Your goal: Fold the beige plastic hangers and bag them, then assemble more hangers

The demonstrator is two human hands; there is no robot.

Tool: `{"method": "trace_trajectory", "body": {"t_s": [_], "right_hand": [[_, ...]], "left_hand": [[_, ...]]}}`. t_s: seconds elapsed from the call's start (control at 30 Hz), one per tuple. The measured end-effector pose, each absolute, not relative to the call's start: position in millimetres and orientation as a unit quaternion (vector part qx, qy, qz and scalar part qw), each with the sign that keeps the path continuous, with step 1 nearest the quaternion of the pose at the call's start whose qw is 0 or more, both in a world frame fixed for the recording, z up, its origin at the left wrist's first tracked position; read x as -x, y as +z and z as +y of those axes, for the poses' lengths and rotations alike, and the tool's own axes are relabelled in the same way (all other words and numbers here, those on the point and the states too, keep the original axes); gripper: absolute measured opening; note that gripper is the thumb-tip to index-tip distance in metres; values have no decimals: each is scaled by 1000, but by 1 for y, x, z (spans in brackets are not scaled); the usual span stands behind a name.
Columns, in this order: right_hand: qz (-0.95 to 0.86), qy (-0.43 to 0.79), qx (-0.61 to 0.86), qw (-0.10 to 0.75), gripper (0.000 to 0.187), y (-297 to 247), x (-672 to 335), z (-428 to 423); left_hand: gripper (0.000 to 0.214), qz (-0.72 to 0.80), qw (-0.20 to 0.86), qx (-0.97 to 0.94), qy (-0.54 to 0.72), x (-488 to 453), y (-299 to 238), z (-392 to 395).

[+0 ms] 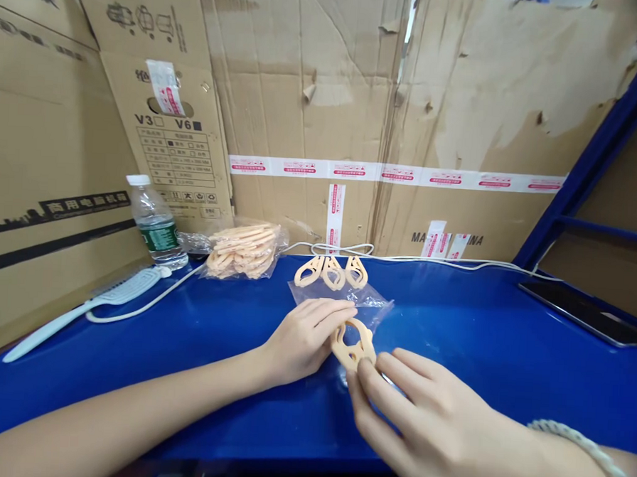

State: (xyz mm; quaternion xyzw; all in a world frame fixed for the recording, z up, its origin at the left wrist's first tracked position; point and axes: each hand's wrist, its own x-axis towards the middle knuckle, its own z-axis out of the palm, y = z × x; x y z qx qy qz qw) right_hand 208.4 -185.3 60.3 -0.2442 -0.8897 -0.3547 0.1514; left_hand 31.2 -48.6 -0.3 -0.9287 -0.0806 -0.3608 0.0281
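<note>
A beige plastic ring-shaped piece [351,342] lies at the middle of the blue table [479,332], partly on a small clear plastic bag [371,302]. My right hand [420,422] pinches its near end with thumb and forefinger. My left hand [306,334] rests on the table with fingers stretched together, their tips touching the piece and the bag's edge. Three similar beige pieces [332,271] lie in a row just behind the bag.
A clear bag full of beige pieces [243,250] sits at the back left, beside a water bottle [156,223]. A white comb-like tool [80,308] lies at left. A white cable [456,263] runs along the cardboard wall [325,111]. A dark tablet [582,309] lies at right.
</note>
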Motion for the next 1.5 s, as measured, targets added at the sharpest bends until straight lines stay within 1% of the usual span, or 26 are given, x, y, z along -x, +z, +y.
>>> {"method": "trace_trajectory", "body": {"t_s": [0.13, 0.3, 0.43, 0.63, 0.8, 1.03, 1.1, 1.2, 1.33, 1.4, 1.5], "right_hand": [[-881, -373, 240, 161, 29, 61, -209, -193], [-861, -420, 237, 160, 28, 50, -210, -168], [-837, -454, 268, 145, 28, 43, -215, -149], [-814, -469, 321, 121, 26, 37, -230, -143], [-802, -470, 356, 95, 22, 28, -227, -141], [-789, -462, 397, 84, 20, 20, -213, -140], [-781, -462, 410, 94, 23, 19, -213, -152], [-781, -447, 412, 142, 26, 15, -220, -178], [-780, -425, 411, 204, 29, 10, -237, -208], [-768, -434, 420, 213, 30, 8, -243, -212], [-747, -451, 445, 203, 29, 7, -243, -202]], "left_hand": [[41, -69, 27, 930, -359, -31, 3, -52], [44, -57, 22, 933, -354, -31, 4, -53], [49, -56, 31, 933, -354, -30, 1, -51], [51, -55, 44, 936, -345, -31, 1, -51], [52, -54, 35, 943, -326, -33, 1, -51], [44, -40, 32, 946, -320, -33, 0, -54], [45, -30, 24, 951, -307, -32, 3, -63], [50, -29, 6, 959, -282, -32, 8, -84], [51, -59, -55, 966, -247, -35, 12, -109], [51, -70, -78, 965, -241, -38, 11, -114], [51, -60, -88, 965, -239, -41, 9, -113]]}}
